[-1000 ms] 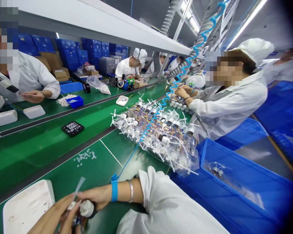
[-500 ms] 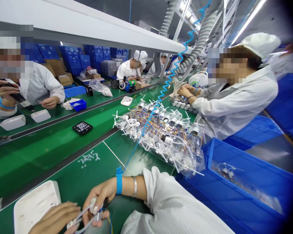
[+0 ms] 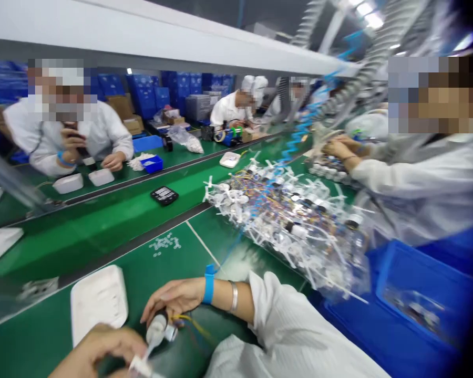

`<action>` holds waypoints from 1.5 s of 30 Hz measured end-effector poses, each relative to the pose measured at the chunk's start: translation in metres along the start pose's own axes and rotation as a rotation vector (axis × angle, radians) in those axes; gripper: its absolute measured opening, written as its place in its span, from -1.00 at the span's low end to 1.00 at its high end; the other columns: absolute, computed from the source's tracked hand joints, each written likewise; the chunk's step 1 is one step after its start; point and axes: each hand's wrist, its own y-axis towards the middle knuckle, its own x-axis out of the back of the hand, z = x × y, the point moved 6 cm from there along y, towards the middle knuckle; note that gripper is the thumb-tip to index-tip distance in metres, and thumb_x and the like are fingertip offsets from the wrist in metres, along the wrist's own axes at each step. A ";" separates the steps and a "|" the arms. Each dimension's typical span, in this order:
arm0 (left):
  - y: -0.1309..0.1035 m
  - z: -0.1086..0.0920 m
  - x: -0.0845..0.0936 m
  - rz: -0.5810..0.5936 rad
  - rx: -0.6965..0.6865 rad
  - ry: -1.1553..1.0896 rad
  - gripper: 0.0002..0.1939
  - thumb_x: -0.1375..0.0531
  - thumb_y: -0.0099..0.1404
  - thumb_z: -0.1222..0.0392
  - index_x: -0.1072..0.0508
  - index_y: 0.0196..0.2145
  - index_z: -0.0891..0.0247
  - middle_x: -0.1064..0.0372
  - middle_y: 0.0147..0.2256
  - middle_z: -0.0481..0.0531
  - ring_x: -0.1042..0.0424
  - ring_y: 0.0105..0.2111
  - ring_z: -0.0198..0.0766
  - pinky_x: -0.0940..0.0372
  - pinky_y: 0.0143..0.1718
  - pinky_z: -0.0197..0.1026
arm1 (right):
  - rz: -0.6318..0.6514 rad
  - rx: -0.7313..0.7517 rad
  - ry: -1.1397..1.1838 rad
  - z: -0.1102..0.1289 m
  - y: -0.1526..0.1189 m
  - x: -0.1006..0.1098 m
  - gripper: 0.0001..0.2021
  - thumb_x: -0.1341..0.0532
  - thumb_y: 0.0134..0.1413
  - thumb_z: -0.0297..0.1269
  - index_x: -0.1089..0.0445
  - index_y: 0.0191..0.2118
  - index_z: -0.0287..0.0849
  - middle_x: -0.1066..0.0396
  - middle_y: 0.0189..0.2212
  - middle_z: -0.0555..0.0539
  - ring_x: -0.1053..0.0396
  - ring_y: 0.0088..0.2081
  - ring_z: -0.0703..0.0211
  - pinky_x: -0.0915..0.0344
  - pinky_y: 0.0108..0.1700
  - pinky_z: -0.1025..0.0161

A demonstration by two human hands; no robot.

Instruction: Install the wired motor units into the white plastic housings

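Observation:
My right hand (image 3: 177, 296), with a blue wrist strap and a bracelet, curls over a small black-and-white motor pump (image 3: 156, 328). Its fingertips reach the black end; the thumb is hidden. Yellow and blue wires (image 3: 191, 321) trail from the pump to the right, and a small metallic part is beside it. At the bottom edge, my left hand (image 3: 102, 346), blurred, pinches the white tubing with its white fitting (image 3: 140, 365) joined to the pump. Just behind my left hand lies a white plastic housing (image 3: 98, 299), open side up.
Small white rings (image 3: 165, 243) lie scattered on the green bench. Bagged pump assemblies (image 3: 287, 210) pile up at right, with a blue bin (image 3: 402, 294) beside them. A black display panel (image 3: 164, 195) rests on the green belt. Co-workers sit opposite and at right; a blue coiled cord (image 3: 295, 139) hangs down.
The view has swung left, so the scene sits further right. My right hand's fingers have straightened over the pump, and my left hand has drawn lower with the tubing.

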 end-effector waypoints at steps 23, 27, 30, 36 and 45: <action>-0.073 0.052 0.083 -0.941 -0.036 0.226 -0.82 -0.08 0.29 0.17 -0.40 -0.25 0.32 -0.37 -0.15 0.19 -0.33 -0.08 -0.17 -0.18 -0.02 -0.12 | -0.522 0.126 -1.461 0.076 0.079 0.000 -0.71 -0.11 0.10 -0.11 -0.39 -0.36 -0.26 -0.34 -0.53 0.01 -0.19 -0.53 0.33 -0.03 -0.48 0.38; -0.067 0.079 0.068 -0.880 0.054 0.134 -0.77 -0.05 0.31 0.13 -0.39 -0.20 0.32 -0.40 -0.12 0.19 -0.32 -0.01 -0.12 -0.18 0.01 -0.11 | -0.552 0.050 -1.814 0.064 0.072 0.003 -0.72 -0.04 0.17 -0.13 -0.35 -0.39 -0.23 -0.37 -0.53 -0.04 -0.26 -0.52 0.27 0.03 -0.47 0.35; -0.057 0.078 0.050 -0.771 0.104 0.127 -0.76 -0.04 0.31 0.13 -0.41 -0.19 0.30 -0.44 -0.18 0.13 -0.41 -0.15 -0.19 -0.25 -0.11 -0.19 | -0.475 -0.011 -1.871 0.056 0.056 0.004 -0.71 -0.03 0.18 -0.14 -0.32 -0.42 -0.21 -0.39 -0.52 -0.07 -0.31 -0.50 0.24 0.01 -0.46 0.35; -0.043 0.054 0.014 -0.675 0.077 0.206 -0.81 -0.08 0.29 0.19 -0.44 -0.21 0.26 -0.47 -0.24 0.07 -0.41 -0.22 -0.23 -0.24 -0.14 -0.22 | -0.453 -0.092 -1.710 0.050 0.016 0.006 -0.75 0.01 0.20 -0.19 -0.29 -0.15 -0.22 -0.38 -0.60 -0.01 -0.31 -0.57 0.23 -0.04 -0.48 0.36; -0.049 0.015 0.020 -0.931 -0.092 0.187 -0.86 -0.11 0.27 0.23 -0.43 -0.27 0.29 -0.46 -0.27 0.13 -0.42 -0.23 -0.21 -0.26 -0.16 -0.17 | -0.473 0.015 -1.685 0.081 0.006 -0.016 -0.73 -0.01 0.19 -0.17 -0.32 -0.16 -0.21 -0.42 -0.44 -0.10 -0.30 -0.51 0.23 -0.11 -0.44 0.33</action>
